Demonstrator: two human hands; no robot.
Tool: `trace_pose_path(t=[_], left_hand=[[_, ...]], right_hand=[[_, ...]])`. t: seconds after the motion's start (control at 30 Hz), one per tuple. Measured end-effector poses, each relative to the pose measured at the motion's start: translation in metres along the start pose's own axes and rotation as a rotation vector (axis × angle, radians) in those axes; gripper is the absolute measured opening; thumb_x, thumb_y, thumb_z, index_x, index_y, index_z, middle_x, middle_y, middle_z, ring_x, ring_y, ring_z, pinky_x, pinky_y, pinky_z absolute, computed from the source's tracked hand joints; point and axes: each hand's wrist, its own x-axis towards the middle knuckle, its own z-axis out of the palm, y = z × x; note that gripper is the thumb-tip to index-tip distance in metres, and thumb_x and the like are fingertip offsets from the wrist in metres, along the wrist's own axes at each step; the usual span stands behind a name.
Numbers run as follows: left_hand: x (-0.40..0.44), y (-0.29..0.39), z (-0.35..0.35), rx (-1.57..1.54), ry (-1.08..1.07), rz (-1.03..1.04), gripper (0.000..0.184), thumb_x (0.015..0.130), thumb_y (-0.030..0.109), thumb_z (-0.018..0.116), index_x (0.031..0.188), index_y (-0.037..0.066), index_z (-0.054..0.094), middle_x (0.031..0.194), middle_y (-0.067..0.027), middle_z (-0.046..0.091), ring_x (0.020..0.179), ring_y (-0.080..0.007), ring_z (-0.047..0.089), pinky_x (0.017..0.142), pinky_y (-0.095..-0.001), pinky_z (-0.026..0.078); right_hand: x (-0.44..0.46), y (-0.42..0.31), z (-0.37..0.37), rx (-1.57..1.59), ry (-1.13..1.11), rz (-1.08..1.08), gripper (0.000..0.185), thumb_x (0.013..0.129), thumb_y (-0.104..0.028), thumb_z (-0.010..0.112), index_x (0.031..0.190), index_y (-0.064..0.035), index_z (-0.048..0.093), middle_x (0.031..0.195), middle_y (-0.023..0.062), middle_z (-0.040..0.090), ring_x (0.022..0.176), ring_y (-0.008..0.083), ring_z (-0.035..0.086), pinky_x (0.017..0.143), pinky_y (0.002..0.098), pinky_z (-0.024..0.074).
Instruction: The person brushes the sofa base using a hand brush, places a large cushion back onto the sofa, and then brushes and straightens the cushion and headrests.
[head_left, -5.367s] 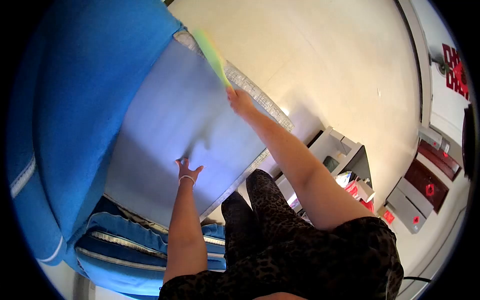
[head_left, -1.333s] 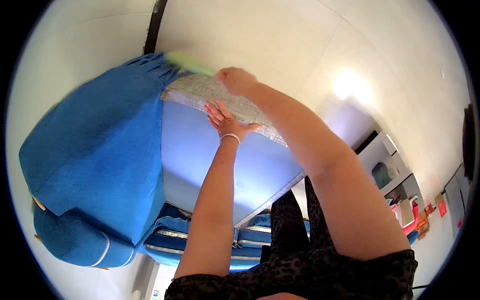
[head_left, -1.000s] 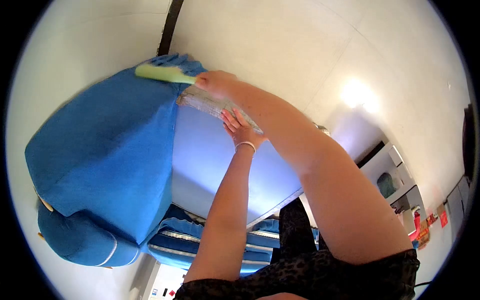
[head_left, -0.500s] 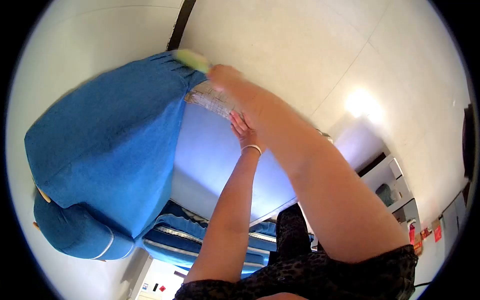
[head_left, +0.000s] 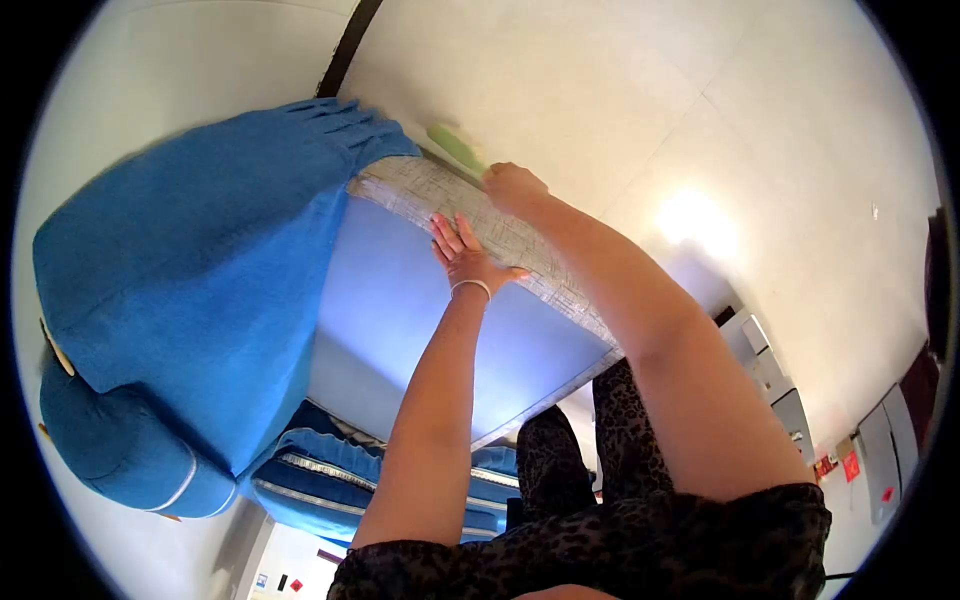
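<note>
My right hand (head_left: 514, 188) is closed round the end of a green brush (head_left: 457, 148), a little blurred, which extends up and left over the far edge of a flat surface. That edge carries a grey-beige patterned border (head_left: 490, 232). My left hand (head_left: 470, 262), with a pale bracelet at the wrist, lies with fingers spread on the border and the smooth pale blue surface (head_left: 400, 290). To the left, a blue cloth cover (head_left: 190, 240) drapes down, its gathered corner reaching the border close to the brush.
Blue cushions with white trim (head_left: 310, 490) lie below the pale surface. A rounded blue armrest (head_left: 130, 445) is at lower left. Pale tiled floor (head_left: 600, 90) stretches beyond, with a light reflection at right. Grey cabinets (head_left: 890, 440) stand at the far right.
My right hand and the brush have moved right, away from the blue cover's corner. My left hand has shifted slightly left in view, fingers wider apart, and more of the border shows.
</note>
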Motion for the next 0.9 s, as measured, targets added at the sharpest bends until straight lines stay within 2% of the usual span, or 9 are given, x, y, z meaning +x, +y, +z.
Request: trace_pose_path(t=[0.07, 0.17, 0.3, 0.43, 0.53, 0.6, 0.77, 0.83, 0.9], left_hand=[[-0.001, 0.003, -0.003, 0.002, -0.024, -0.018, 0.153, 0.045, 0.066, 0.079, 0.138, 0.000, -0.023, 0.143, -0.0305, -0.023, 0.134, -0.0398, -0.024, 0.110, -0.0502, -0.006], [-0.002, -0.003, 0.002, 0.009, 0.007, 0.010, 0.154, 0.044, 0.066, 0.079, 0.139, 0.001, -0.022, 0.143, -0.0300, -0.023, 0.134, -0.0393, -0.024, 0.110, -0.0501, -0.005], [-0.003, -0.002, 0.006, -0.013, 0.036, -0.005, 0.155, 0.042, 0.064, 0.081, 0.139, 0.002, -0.022, 0.145, -0.0269, -0.024, 0.136, -0.0372, -0.023, 0.111, -0.0489, -0.004], [-0.004, -0.004, 0.009, 0.019, 0.048, 0.004, 0.153, 0.042, 0.066, 0.080, 0.141, 0.002, -0.018, 0.146, -0.0256, -0.022, 0.136, -0.0366, -0.022, 0.111, -0.0485, -0.003], [-0.005, 0.000, 0.011, 0.070, 0.055, -0.016, 0.152, 0.044, 0.068, 0.078, 0.141, 0.002, -0.017, 0.147, -0.0246, -0.020, 0.137, -0.0365, -0.019, 0.112, -0.0471, -0.002], [-0.008, 0.004, 0.009, 0.106, 0.078, -0.018, 0.147, 0.048, 0.068, 0.076, 0.142, 0.003, -0.016, 0.148, -0.0245, -0.018, 0.138, -0.0361, -0.017, 0.112, -0.0462, 0.001], [-0.022, -0.005, 0.058, 0.107, 0.275, 0.167, 0.121, 0.069, 0.059, 0.068, 0.144, 0.002, -0.008, 0.150, -0.0211, -0.015, 0.139, -0.0348, -0.012, 0.113, -0.0442, 0.007], [-0.022, -0.009, 0.113, 0.232, 0.468, 0.346, 0.110, 0.076, 0.053, 0.065, 0.144, 0.001, -0.004, 0.151, -0.0192, -0.013, 0.140, -0.0339, -0.010, 0.113, -0.0435, 0.008], [-0.066, 0.011, 0.116, 0.273, 0.210, 0.472, 0.105, 0.078, 0.048, 0.065, 0.145, 0.002, -0.001, 0.151, -0.0182, -0.012, 0.140, -0.0330, -0.009, 0.113, -0.0430, 0.008]], right_hand=[[-0.033, 0.012, -0.001, 0.320, 0.085, 0.006, 0.035, 0.093, -0.035, 0.040, 0.110, -0.0115, 0.059, 0.101, 0.0180, 0.064, 0.091, 0.0373, 0.061, 0.080, 0.0442, 0.0469], [-0.073, 0.024, 0.019, 0.255, 0.058, -0.127, 0.035, 0.094, -0.036, 0.039, 0.111, -0.0121, 0.058, 0.103, 0.0170, 0.064, 0.090, 0.0357, 0.062, 0.080, 0.0443, 0.0470], [-0.098, 0.047, -0.007, 0.121, -0.078, 0.181, 0.037, 0.096, -0.037, 0.038, 0.112, -0.0116, 0.058, 0.095, 0.0188, 0.063, 0.087, 0.0332, 0.062, 0.080, 0.0428, 0.0466], [-0.154, 0.118, 0.049, 0.337, 0.035, 0.121, 0.037, 0.095, -0.033, 0.038, 0.111, -0.0076, 0.059, 0.085, 0.0161, 0.064, 0.079, 0.0305, 0.062, 0.078, 0.0434, 0.0472], [-0.204, 0.202, 0.066, 0.161, 0.043, 0.203, 0.040, 0.094, -0.035, 0.039, 0.112, -0.0058, 0.059, 0.076, 0.0140, 0.062, 0.069, 0.0262, 0.060, 0.067, 0.0419, 0.0487], [-0.269, 0.202, 0.049, 0.412, -0.047, 0.436, 0.042, 0.094, -0.039, 0.041, 0.115, -0.0061, 0.057, 0.067, 0.0105, 0.058, 0.055, 0.0213, 0.055, 0.051, 0.0370, 0.0462], [-0.361, 0.244, 0.077, 0.560, 0.085, 0.637, 0.046, 0.094, -0.044, 0.044, 0.123, -0.0091, 0.054, 0.059, 0.0031, 0.046, 0.043, 0.0114, 0.041, 0.038, 0.0282, 0.0359], [-0.384, 0.258, 0.092, 0.326, 0.186, 0.672, 0.044, 0.094, -0.042, 0.041, 0.120, -0.0089, 0.055, 0.072, 0.0122, 0.059, 0.060, 0.0247, 0.057, 0.053, 0.0375, 0.0459], [-0.410, 0.265, 0.119, 0.021, 0.355, 0.642, 0.044, 0.095, -0.042, 0.038, 0.118, -0.0088, 0.056, 0.084, 0.0175, 0.064, 0.074, 0.0328, 0.063, 0.064, 0.0424, 0.0489]])
